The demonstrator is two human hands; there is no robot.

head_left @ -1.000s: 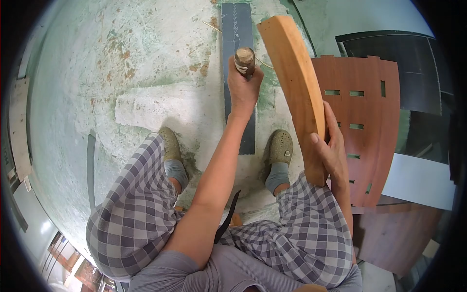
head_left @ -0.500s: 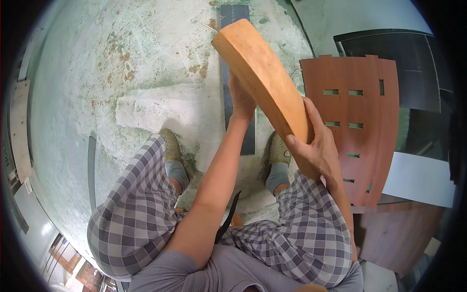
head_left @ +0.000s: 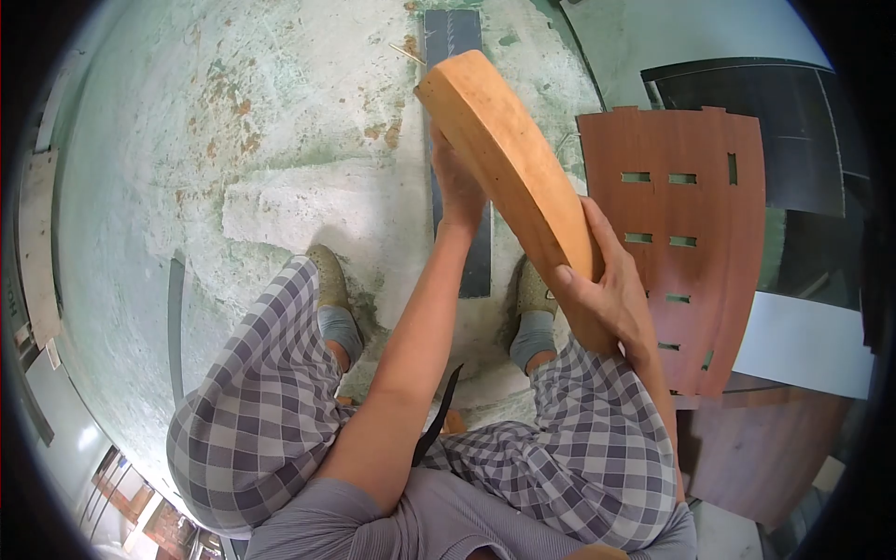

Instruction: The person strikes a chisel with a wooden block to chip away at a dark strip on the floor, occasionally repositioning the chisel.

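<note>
A curved, light-brown wooden block point(head_left: 518, 154) is held up at a slant in front of my knees. My left hand point(head_left: 457, 182) supports it from behind and below near the upper part; its fingertips are hidden by the wood. At the lower right end, my right hand point(head_left: 611, 285) grips the block, thumb on the near face and fingers along the right edge. Beneath the block, a long dark strip point(head_left: 476, 252) lies on the floor between my feet.
On the right, a reddish-brown slotted panel point(head_left: 691, 271) lies beside black sheets point(head_left: 793, 131) and a white board point(head_left: 803, 345). A thin grey strip point(head_left: 176, 327) is left of my knee. Long boards point(head_left: 40, 243) stand along the far left edge.
The upper end of the wooden block has dipped slightly and shifted a little right, and the block has rolled so more of its side face shows. Both hands still hold it.
</note>
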